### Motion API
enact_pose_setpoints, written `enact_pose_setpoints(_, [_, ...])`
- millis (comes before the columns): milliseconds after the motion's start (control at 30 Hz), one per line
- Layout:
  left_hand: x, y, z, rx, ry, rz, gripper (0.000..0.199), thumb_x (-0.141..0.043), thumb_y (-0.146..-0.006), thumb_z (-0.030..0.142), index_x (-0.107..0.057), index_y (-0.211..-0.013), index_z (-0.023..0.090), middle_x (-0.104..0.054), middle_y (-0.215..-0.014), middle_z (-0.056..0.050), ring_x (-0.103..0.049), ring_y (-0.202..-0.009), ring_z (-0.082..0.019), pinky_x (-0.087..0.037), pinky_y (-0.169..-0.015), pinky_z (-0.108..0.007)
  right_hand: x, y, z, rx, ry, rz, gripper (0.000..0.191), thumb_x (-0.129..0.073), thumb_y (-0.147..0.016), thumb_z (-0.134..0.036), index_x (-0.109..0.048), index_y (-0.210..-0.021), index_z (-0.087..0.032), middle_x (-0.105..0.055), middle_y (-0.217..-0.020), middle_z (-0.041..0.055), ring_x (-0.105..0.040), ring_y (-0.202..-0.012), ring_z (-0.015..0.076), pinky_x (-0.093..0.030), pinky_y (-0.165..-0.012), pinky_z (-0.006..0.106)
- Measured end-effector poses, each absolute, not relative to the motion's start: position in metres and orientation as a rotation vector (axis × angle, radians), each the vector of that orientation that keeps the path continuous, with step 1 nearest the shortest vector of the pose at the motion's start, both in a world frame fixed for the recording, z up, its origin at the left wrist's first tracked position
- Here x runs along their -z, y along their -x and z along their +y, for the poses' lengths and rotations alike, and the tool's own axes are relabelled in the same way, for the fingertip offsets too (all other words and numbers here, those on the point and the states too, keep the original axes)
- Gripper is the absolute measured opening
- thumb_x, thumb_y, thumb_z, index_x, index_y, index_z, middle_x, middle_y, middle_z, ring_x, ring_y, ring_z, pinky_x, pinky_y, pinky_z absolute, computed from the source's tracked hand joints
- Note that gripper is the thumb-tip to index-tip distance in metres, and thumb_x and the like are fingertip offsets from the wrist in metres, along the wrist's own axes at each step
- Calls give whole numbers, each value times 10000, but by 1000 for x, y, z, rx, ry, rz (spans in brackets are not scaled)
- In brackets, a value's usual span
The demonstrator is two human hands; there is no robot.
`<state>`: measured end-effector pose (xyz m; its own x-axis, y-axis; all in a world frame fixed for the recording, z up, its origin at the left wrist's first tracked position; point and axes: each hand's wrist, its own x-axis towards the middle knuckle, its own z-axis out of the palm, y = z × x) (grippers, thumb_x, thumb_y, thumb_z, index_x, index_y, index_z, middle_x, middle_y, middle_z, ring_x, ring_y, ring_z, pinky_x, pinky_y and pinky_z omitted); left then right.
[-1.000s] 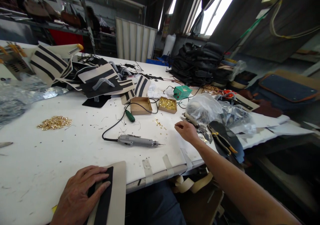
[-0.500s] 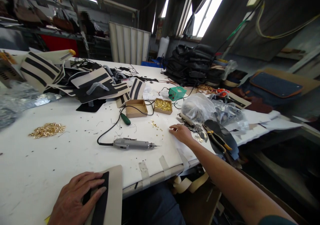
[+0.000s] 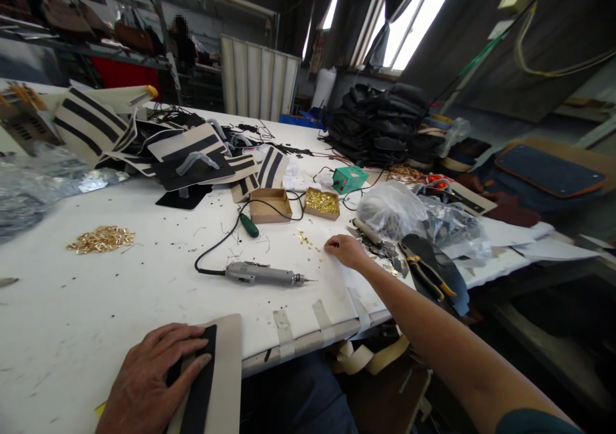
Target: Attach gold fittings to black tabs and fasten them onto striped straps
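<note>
My left hand (image 3: 156, 375) lies on a beige panel with a black stripe (image 3: 225, 363) at the table's near edge. Its fingers and thumb are stretched out over the panel's top. Farther right, my right hand (image 3: 347, 251) rests low at the table, its fingertips drawn together. Whatever sits between those fingertips cannot be made out. Just left of them lie several loose small gold metal pieces (image 3: 303, 236). A grey electric screwdriver (image 3: 262, 273) lies on its side between my hands, its bit pointing right.
Behind stand a cardboard box of gold pieces (image 3: 321, 204), another shallow box (image 3: 269, 207) and a green power unit (image 3: 349, 180). Pliers (image 3: 428, 276), metal scraps and plastic bags lie right. Gold-coloured fittings (image 3: 102, 239) are heaped left, below piled striped panels (image 3: 187, 155).
My right hand's fingers have curled in from a more stretched pose beside the gold pieces. The whole view has shifted slightly; my left hand stays on the panel.
</note>
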<state>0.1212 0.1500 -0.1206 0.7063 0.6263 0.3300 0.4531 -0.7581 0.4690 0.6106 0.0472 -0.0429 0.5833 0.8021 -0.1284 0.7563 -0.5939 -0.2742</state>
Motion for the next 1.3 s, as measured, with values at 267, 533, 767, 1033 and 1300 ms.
enact_pose_setpoints(267, [122, -120, 151, -683, -2564, 814, 383, -639, -923, 657, -810, -1039, 334, -791, -1187, -28, -649, -1210, -316, -529, -1026, -497, 52, -603, 67, -482, 2556, -1256, 164, -673, -905, -292, -815, -927, -214, -817, -956, 18, -714, -888, 179, -460, -722, 234])
enact_pose_setpoints(533, [120, -121, 150, -683, -2565, 809, 387, -632, -930, 647, -814, -1031, 320, -796, -1171, -52, -653, -1193, -309, -532, -1033, -488, 55, -605, 74, -488, 2610, -1155, 124, -738, -821, -292, -829, -874, -226, -817, -942, 35, -715, -869, 200, -471, -713, 249])
enact_pose_setpoints(767, [120, -121, 149, -676, -2562, 829, 421, -617, -929, 673, -818, -1030, 317, -795, -1174, -52, -647, -1201, -310, -516, -1047, -489, 55, -606, 75, -493, 2595, -1114, 154, -776, -792, -328, -836, -901, -237, -818, -951, 14, -717, -857, 183, -479, -684, 232])
enact_pose_setpoints(1033, [120, -120, 150, -666, -2546, 826, 421, -637, -911, 686, -819, -1039, 328, -795, -1187, -36, -646, -1214, -319, -514, -1053, -491, 41, -621, 54, -416, 2592, -1176, 232, -666, -912, -331, -851, -994, -220, -824, -961, 23, -723, -863, 187, -483, -722, 240])
enact_pose_setpoints(1300, [121, -121, 150, -665, -2540, 835, 411, -641, -908, 686, -812, -1043, 337, -792, -1192, -24, -640, -1226, -316, -514, -1056, -495, 43, -616, 37, -342, 2700, -1273, 245, -713, -893, -416, -848, -1070, -312, -809, -1101, 17, -711, -943, 209, -480, -750, 264])
